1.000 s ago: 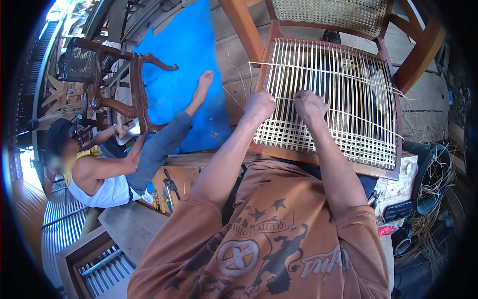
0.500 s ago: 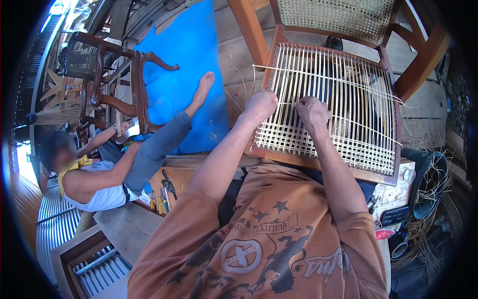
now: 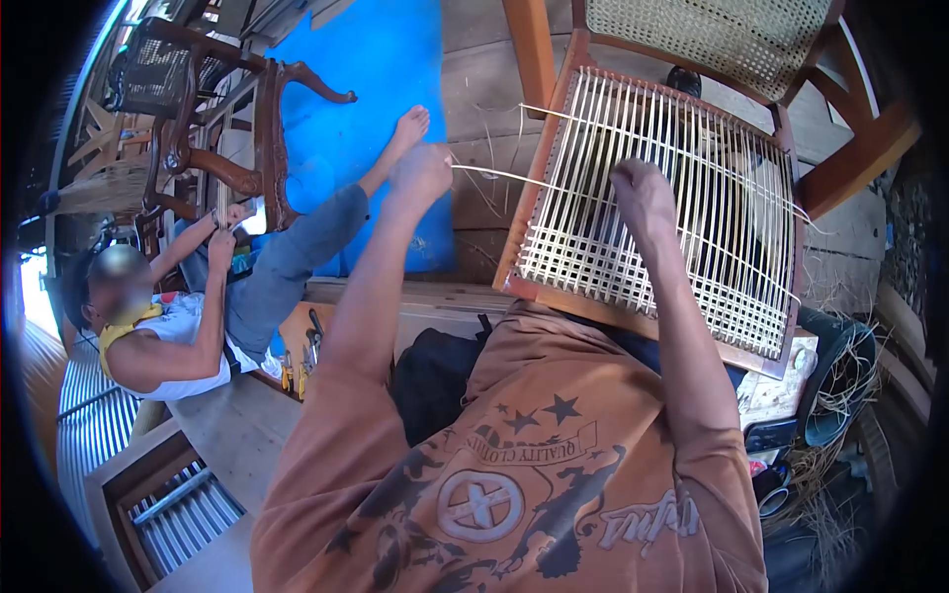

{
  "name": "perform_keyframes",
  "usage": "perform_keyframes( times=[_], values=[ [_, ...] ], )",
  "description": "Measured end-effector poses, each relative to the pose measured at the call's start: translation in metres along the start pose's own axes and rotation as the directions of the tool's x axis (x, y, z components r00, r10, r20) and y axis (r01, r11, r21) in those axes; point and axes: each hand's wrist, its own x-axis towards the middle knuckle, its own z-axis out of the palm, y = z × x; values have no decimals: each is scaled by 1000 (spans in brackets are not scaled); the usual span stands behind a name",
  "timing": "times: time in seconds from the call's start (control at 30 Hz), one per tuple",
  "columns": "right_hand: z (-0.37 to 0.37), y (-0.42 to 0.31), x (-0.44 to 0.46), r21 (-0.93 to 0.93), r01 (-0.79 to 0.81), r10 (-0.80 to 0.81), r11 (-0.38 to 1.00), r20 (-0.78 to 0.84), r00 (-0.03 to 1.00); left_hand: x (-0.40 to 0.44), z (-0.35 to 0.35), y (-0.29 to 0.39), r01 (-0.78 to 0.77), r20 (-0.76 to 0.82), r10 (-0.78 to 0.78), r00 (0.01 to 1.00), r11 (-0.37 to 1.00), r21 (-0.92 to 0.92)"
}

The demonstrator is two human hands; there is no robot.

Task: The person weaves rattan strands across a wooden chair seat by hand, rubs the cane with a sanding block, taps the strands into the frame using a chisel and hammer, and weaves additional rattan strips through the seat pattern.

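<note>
My left hand (image 3: pixel 422 180) is closed on the end of a pale cane strand (image 3: pixel 502 175), out past the left edge of the chair seat. The strand runs taut from it to the woven strips. Over the middle of the seat is my right hand (image 3: pixel 645 203), fingers pinched together; what lies between them is hidden. Beneath it, the cane webbing (image 3: pixel 583 262) has long strands running front to back, with close crosswise rows near the front edge and a few rows farther back. A reddish-brown wooden seat frame (image 3: pixel 539 212) borders the webbing.
On the left, another person (image 3: pixel 188 336) sits with a leg across a blue sheet (image 3: pixel 395 59), beside a dark carved chair (image 3: pixel 262 138). Pliers and other tools (image 3: pixel 299 371) lie near that person. A dark bucket (image 3: pixel 835 366) with loose cane scraps stands at the right.
My left hand has pulled leftward off the seat, drawing the cane strand out with it. My right hand has shifted slightly right and up. The view has moved a little.
</note>
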Motion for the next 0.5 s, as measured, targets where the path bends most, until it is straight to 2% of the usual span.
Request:
perform_keyframes(
  times=[0.07,0.1,0.13,0.2,0.27,0.3,0.33,0.37,0.4,0.43,0.47,0.5],
  values=[
    [22,-31,11,114,255,-247,960,-78,966,-11,-39,15,-144,-203,129,971,988,-62],
    [38,-45,12,293,287,-307,912,23,952,-20,-68,35,-223,-298,192,935,972,-73],
    [46,-57,15,463,296,-384,836,108,917,-23,-91,54,-189,-276,151,949,975,-117],
    [30,-76,5,544,262,-438,797,222,871,-28,-117,84,-111,-216,67,974,973,-203],
    [13,-65,7,391,173,-270,904,209,940,-20,-92,92,-110,-205,52,977,953,-282],
    [5,-56,9,204,175,-218,963,217,951,-15,-76,97,-114,-199,52,979,941,-318],
    [-4,-48,12,9,169,-168,985,210,963,-16,-60,108,-34,-140,-10,990,951,-306],
    [-4,-35,13,24,71,-75,997,225,972,-19,-42,118,45,-83,-72,994,957,-288],
    [2,-21,12,37,-30,20,999,241,970,-19,-19,121,11,-52,-29,998,947,-321],
    [10,-11,12,64,-132,110,989,275,955,-26,-16,136,116,86,-91,992,923,-366],
    [11,-8,8,43,-17,8,999,191,982,-32,-3,143,69,31,-62,998,936,-346],
    [16,-1,12,55,9,-18,998,162,987,-38,6,148,79,26,-74,997,936,-343]
  ],
)
